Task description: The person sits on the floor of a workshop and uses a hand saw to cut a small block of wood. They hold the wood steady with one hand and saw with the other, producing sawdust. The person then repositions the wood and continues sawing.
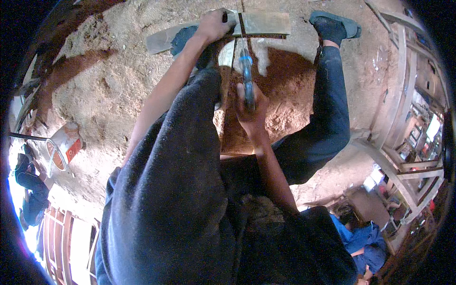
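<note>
A flat, slightly curved wooden board [266, 23] lies crosswise at the top of the head view. My left hand [216, 26] grips it near its middle, fingers bent over the wood. My right hand [251, 110] is closed round the blue handle of a saw [246, 71]. Its thin blade, seen nearly edge-on, runs away from me across the board just right of my left hand. A dark-covered foot [183, 39] rests on the left part of the board. How deep the blade sits in the wood cannot be made out.
My other foot, in a grey sandal [351, 27], is planted on the dirt floor at right. A white and orange bucket [66, 145] stands at left. Wooden frames [401, 175] line the right side. A person in blue [363, 242] is at lower right, another person [33, 190] at far left.
</note>
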A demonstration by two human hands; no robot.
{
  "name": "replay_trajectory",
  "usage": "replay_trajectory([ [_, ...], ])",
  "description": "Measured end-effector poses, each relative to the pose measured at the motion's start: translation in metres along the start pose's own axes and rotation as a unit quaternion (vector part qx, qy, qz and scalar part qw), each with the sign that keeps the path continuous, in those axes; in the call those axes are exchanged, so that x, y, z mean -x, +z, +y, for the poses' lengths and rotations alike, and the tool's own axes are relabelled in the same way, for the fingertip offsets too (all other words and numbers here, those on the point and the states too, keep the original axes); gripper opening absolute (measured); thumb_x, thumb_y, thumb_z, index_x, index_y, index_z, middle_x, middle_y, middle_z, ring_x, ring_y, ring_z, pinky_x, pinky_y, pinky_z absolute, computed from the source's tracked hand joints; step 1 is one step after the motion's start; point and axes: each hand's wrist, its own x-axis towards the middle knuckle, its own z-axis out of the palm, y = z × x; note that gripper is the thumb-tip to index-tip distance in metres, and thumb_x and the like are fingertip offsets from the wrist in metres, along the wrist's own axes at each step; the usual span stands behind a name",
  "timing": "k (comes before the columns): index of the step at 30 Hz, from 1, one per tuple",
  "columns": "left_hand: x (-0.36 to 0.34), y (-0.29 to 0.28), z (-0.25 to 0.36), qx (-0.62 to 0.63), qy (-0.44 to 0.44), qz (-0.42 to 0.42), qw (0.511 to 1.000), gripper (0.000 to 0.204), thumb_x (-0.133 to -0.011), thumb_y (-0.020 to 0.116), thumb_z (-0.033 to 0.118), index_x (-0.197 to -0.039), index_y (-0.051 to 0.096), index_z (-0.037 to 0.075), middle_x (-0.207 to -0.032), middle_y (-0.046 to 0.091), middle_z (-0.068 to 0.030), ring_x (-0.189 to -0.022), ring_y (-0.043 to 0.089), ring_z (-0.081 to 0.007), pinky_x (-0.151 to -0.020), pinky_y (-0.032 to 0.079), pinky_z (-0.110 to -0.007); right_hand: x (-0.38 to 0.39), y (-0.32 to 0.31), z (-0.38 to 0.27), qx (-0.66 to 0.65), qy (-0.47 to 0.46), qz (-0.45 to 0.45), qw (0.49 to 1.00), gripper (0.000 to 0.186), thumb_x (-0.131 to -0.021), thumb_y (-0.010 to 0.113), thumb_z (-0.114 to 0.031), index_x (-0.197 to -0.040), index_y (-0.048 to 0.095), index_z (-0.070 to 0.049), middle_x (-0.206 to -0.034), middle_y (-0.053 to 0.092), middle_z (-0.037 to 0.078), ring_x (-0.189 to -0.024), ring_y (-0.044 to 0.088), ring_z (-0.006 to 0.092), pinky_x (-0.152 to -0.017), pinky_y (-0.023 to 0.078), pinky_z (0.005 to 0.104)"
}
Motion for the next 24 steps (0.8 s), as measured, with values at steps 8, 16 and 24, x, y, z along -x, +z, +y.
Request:
replay_trajectory([
  [8,-0.001,0.005,-0.011,0.009,0.012,0.031,0.999,0.040,-0.082,0.066,0.038,-0.105,0.068,0.006,-0.101,0.069,-0.0219,-0.099,0.065,-0.0392,-0.092,0.048,-0.047,0.009,0.005,0.026,0.019,-0.080,0.036,0.996,0.010,-0.088,0.064,-0.012,-0.092,0.063,-0.003,-0.071,0.061,0.005,-0.067,0.058,0.0119,-0.060,0.046,0.0303],
  [16,0.003,-0.001,0.002,0.013,-0.005,0.005,1.000,0.039,-0.082,0.067,0.035,-0.107,0.068,0.005,-0.102,0.068,-0.0233,-0.099,0.064,-0.0406,-0.091,0.049,-0.047,0.036,-0.014,0.029,0.058,-0.048,0.014,0.997,0.011,-0.087,0.064,-0.012,-0.088,0.061,-0.001,-0.063,0.053,0.005,-0.060,0.049,0.0108,-0.055,0.042,0.0293],
  [24,-0.003,0.001,-0.007,-0.043,0.021,-0.012,0.999,0.037,-0.082,0.065,0.036,-0.104,0.068,0.006,-0.101,0.069,-0.0228,-0.098,0.065,-0.0403,-0.090,0.050,-0.047,0.015,0.003,-0.010,-0.048,0.121,0.063,0.989,0.006,-0.086,0.064,-0.007,-0.088,0.061,-0.002,-0.066,0.056,0.004,-0.060,0.052,0.0113,-0.056,0.043,0.0264],
])
